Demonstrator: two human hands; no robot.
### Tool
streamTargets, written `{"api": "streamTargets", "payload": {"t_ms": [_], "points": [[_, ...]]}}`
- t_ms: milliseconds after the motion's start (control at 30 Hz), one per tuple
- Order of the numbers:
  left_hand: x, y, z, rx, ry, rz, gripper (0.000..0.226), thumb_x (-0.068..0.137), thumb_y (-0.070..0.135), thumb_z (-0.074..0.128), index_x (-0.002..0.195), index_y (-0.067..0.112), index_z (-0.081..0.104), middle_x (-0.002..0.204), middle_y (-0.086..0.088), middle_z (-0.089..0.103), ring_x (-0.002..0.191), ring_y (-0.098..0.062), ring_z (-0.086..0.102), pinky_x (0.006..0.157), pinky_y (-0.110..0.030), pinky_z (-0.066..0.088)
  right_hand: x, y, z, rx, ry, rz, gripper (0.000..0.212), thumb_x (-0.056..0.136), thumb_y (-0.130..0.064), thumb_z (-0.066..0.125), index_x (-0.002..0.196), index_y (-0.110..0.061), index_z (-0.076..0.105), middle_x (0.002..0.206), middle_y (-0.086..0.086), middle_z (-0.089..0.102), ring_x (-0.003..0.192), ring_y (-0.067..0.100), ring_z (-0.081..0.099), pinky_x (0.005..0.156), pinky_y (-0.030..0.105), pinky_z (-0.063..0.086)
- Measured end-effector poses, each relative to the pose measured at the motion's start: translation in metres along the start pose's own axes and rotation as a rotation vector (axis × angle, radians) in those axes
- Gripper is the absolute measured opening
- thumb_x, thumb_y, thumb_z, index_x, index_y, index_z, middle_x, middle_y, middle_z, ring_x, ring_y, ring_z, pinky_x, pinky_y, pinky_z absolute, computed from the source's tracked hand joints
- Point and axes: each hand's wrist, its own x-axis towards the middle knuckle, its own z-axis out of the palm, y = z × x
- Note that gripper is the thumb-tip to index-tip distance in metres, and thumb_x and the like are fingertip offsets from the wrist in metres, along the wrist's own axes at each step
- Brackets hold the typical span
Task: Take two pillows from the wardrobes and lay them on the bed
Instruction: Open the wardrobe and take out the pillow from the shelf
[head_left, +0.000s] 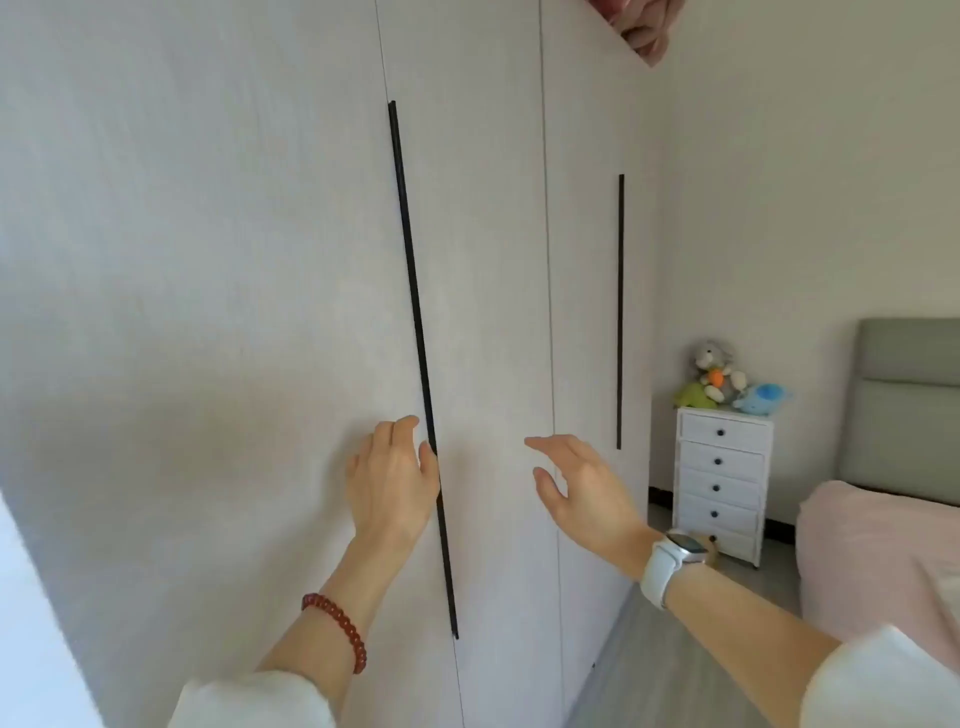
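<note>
Your left hand (392, 470) sits at the long black handle (422, 364) of the wardrobe door (208, 312), fingers loosely curled with the fingertips at the handle's edge; whether that grip has closed on it, you cannot tell. It is likely placed there to pull the door open. Your right hand (576, 483) hovers just off the neighbouring door (493, 260), grip spread and holding nothing, probably ready to take that door. The handle's long axis runs near-vertical, leaning in this view. No pillows show; presumably they are behind the closed doors. The bed (878, 545) lies to your right, well apart.
</note>
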Motion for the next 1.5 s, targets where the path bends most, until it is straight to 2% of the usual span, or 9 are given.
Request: {"api": "streamTargets", "payload": {"t_ms": [200, 300, 400, 633, 833, 1033, 1267, 1367, 1500], "points": [[0.059, -0.02, 0.083, 0.224, 0.287, 0.068, 0.026, 0.07, 0.012, 0.073, 0.095, 0.006, 0.067, 0.083, -0.011, 0.069, 0.073, -0.031, 0.063, 0.067, -0.04, 0.044, 0.105, 0.047, 0.077, -0.105, -0.035, -0.249, 0.049, 0.089, -0.015, 0.049, 0.135, -0.019, 0.034, 0.143, 0.011, 0.035, 0.131, 0.028, 0.03, 0.089, 0.039, 0.046], [0.077, -0.034, 0.117, 0.329, 0.434, 0.057, 0.024, 0.074, 0.022, 0.069, 0.095, 0.011, 0.066, 0.088, -0.007, 0.068, 0.081, -0.028, 0.057, 0.073, -0.037, 0.03, 0.149, 0.071, 0.11, -0.14, -0.087, -0.343, 0.06, 0.089, -0.014, 0.049, 0.141, -0.019, 0.02, 0.151, 0.018, 0.016, 0.139, 0.035, 0.012, 0.111, 0.047, 0.023], [0.085, -0.039, 0.143, 0.432, 0.539, 0.063, 0.022, 0.076, 0.028, 0.065, 0.091, 0.012, 0.067, 0.088, -0.005, 0.068, 0.085, -0.021, 0.044, 0.076, -0.037, 0.029, 0.18, 0.093, 0.139, -0.177, -0.15, -0.399, 0.069, 0.09, -0.027, 0.051, 0.142, -0.026, 0.005, 0.153, 0.017, 0.002, 0.14, 0.035, -0.003, 0.112, 0.052, 0.007], [0.097, -0.041, 0.163, 0.563, 0.661, -0.04, 0.016, 0.074, 0.027, 0.068, 0.074, 0.012, 0.065, 0.078, -0.006, 0.066, 0.081, -0.021, 0.039, 0.075, -0.037, 0.028, 0.202, 0.13, 0.178, -0.186, -0.025, -0.585, 0.067, 0.083, -0.046, 0.048, 0.139, -0.021, 0.021, 0.146, 0.02, 0.014, 0.133, 0.042, 0.009, 0.101, 0.066, 0.022], [0.095, -0.011, 0.157, 0.506, 0.562, -0.244, 0.014, 0.074, 0.021, 0.066, 0.074, 0.008, 0.062, 0.083, -0.01, 0.064, 0.084, -0.029, 0.05, 0.078, -0.038, 0.027, 0.204, 0.133, 0.174, -0.096, -0.071, -0.616, 0.073, 0.077, -0.035, 0.065, 0.138, -0.022, 0.026, 0.145, 0.022, 0.031, 0.131, 0.046, 0.027, 0.097, 0.068, 0.029], [0.077, 0.042, 0.146, 0.442, 0.461, -0.424, 0.013, 0.075, 0.008, 0.068, 0.08, 0.0, 0.061, 0.096, -0.019, 0.06, 0.09, -0.037, 0.053, 0.079, -0.045, 0.038, 0.201, 0.146, 0.143, 0.086, -0.319, -0.668, 0.066, 0.087, -0.015, 0.046, 0.142, -0.029, 0.011, 0.155, 0.006, -0.004, 0.141, 0.029, -0.007, 0.113, 0.05, 0.01], [0.007, 0.103, 0.114, 0.422, 0.514, -0.305, 0.013, 0.08, 0.013, 0.061, 0.085, 0.001, 0.057, 0.099, -0.017, 0.056, 0.09, -0.029, 0.048, 0.074, -0.034, 0.041, 0.107, 0.162, 0.085, 0.544, -0.517, -0.721, 0.047, 0.092, -0.011, 0.04, 0.138, -0.016, 0.029, 0.147, 0.004, 0.034, 0.134, 0.017, 0.029, 0.109, 0.032, 0.031], [-0.027, 0.124, 0.092, 0.426, 0.52, -0.295, 0.015, 0.083, 0.016, 0.059, 0.087, 0.002, 0.057, 0.103, -0.015, 0.056, 0.095, -0.018, 0.046, 0.078, -0.016, 0.033, 0.054, 0.15, 0.065, 0.713, -0.673, -0.746, 0.05, 0.095, -0.017, 0.036, 0.141, -0.022, 0.018, 0.149, 0.0, 0.03, 0.134, 0.01, 0.027, 0.108, 0.022, 0.025], [-0.073, 0.146, 0.056, 0.44, 0.521, -0.287, 0.02, 0.086, 0.024, 0.052, 0.087, 0.004, 0.056, 0.103, -0.009, 0.056, 0.097, -0.007, 0.045, 0.077, -0.01, 0.035, -0.015, 0.12, 0.051, 0.843, -0.727, -0.847, 0.053, 0.092, -0.031, 0.027, 0.132, -0.044, -0.006, 0.146, -0.018, 0.005, 0.132, -0.004, 0.01, 0.107, 0.013, 0.015]]}}
